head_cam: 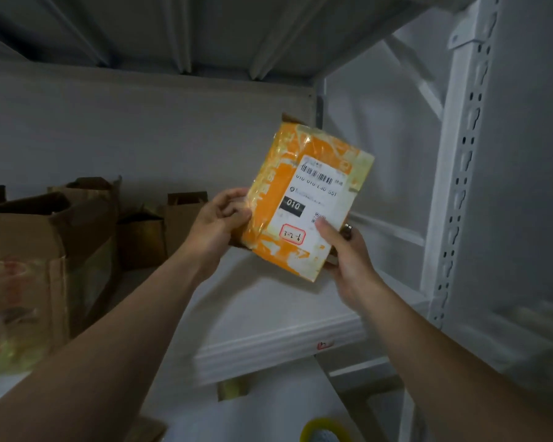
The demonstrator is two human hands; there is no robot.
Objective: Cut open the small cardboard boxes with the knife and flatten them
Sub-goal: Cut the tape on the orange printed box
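Observation:
A small cardboard box point(304, 173), wrapped in orange and yellow tape with a white shipping label, is held up in the air above a white shelf. My left hand point(217, 218) grips its left edge. My right hand point(345, 253) holds its lower right corner, thumb on the label. A dark metal piece point(348, 230), possibly the knife, shows by my right fingers behind the box. The box tilts to the right, label facing me.
Several open brown cardboard boxes point(42, 250) stand on the white shelf point(268, 333) at the left. A perforated white upright point(460, 173) rises at the right. Another shelf hangs overhead. A yellow tape roll point(326, 430) lies below.

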